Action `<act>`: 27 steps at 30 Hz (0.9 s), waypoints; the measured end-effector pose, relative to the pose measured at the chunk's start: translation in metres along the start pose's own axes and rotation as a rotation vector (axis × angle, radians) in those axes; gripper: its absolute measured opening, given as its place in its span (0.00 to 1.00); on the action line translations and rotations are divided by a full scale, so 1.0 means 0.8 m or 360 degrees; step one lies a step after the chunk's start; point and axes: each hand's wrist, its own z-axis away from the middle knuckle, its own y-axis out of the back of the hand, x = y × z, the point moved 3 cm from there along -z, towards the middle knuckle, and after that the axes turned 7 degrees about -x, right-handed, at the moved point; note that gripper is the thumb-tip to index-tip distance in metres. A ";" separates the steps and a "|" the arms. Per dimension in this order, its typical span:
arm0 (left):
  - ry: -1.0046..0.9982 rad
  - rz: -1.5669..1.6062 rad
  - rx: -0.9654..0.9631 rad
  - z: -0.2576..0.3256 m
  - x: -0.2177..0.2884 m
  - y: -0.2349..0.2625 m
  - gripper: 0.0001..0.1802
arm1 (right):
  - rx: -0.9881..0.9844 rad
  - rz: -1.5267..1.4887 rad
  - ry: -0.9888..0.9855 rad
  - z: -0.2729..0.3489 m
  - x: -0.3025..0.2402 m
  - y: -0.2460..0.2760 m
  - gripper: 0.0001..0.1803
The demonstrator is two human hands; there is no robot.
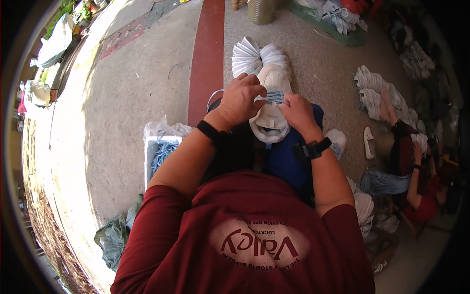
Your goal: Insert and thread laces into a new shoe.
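A white sneaker (269, 118) sits in front of me over my lap, its heel opening toward me and its toe pointing away. Pale blue shoelace (275, 96) crosses the middle of its upper in several rows. On the shoe's left side my left hand (240, 99) is closed, with thumb and forefinger pinching the lace; a loop of lace sticks out to the left past the wrist. My right hand (297, 113) grips the right edge of the sneaker beside the lace rows, fingers curled. Its fingertips partly hide what they touch.
White shoes (247, 58) stand in a packed row beyond the sneaker. At my left is a white box (148, 164) of blue laces. More shoes (374, 93) lie in rows at the right, near another person (423, 196). A green sack (112, 240) lies at lower left.
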 end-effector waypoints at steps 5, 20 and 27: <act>0.0076 -0.0418 -0.0307 0.008 0.008 -0.043 0.05 | 0.0024 -0.0056 -0.0035 0.003 -0.005 -0.001 0.10; 0.0133 -0.0426 -0.0358 -0.013 -0.006 -0.057 0.06 | 0.0270 0.0518 0.0523 0.006 -0.019 0.004 0.02; 0.0523 -0.0111 -0.0160 -0.003 -0.009 -0.062 0.05 | 0.0178 0.0886 0.0930 0.003 0.006 0.011 0.04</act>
